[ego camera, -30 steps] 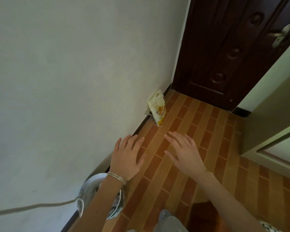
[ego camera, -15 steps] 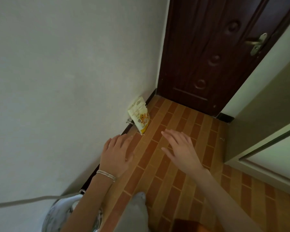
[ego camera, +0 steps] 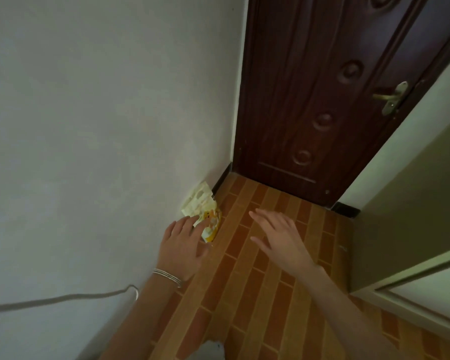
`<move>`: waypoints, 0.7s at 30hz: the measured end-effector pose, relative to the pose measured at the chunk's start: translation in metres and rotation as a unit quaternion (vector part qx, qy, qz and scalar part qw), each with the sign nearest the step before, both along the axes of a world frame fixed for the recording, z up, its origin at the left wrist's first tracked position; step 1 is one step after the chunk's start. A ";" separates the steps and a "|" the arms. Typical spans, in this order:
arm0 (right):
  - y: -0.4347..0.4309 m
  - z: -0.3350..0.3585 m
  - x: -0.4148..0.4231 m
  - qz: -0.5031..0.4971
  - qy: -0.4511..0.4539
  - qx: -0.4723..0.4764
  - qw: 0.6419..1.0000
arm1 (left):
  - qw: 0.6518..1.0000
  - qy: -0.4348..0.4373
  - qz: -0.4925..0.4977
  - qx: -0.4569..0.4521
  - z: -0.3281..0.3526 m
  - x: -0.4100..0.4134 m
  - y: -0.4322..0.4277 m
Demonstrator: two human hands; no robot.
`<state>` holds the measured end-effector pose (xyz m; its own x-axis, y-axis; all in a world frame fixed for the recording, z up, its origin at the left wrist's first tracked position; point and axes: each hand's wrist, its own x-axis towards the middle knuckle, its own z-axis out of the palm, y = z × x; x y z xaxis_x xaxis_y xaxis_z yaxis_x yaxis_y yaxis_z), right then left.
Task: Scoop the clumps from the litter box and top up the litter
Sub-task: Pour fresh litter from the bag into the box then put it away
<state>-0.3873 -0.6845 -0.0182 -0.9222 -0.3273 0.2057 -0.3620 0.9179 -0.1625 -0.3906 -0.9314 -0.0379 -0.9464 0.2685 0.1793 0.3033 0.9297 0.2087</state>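
A cream and yellow litter bag leans against the white wall on the tiled floor, near the corner by the door. My left hand, with thin bracelets at the wrist, is stretched out with straight fingers, and its fingertips overlap the bag's lower left part. Whether they touch it I cannot tell. My right hand hovers open above the floor, a little to the right of the bag and apart from it. No litter box or scoop is in view.
A dark wooden door with a metal handle closes the corridor ahead. A white wall runs along the left with a grey cable across it. A pale open door panel stands at the right. Brown brick-pattern floor lies below.
Both hands have moved forward toward the bag, which now sits much nearer. The patterned object at the lower left has dropped out of view as I stepped ahead.
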 end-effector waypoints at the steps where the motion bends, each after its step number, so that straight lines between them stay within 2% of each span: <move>1: 0.004 -0.001 -0.014 0.000 0.000 -0.001 1.000 | 1.000 -0.003 -0.002 -0.003 -0.001 -0.014 0.004; 12: 0.063 -0.024 -0.137 0.035 -0.020 -0.017 0.999 | 0.998 -0.037 0.029 -0.031 -0.022 -0.118 0.064; 21: 0.142 -0.020 -0.254 0.155 -0.095 0.011 0.983 | 0.985 -0.050 0.161 -0.014 -0.026 -0.172 0.147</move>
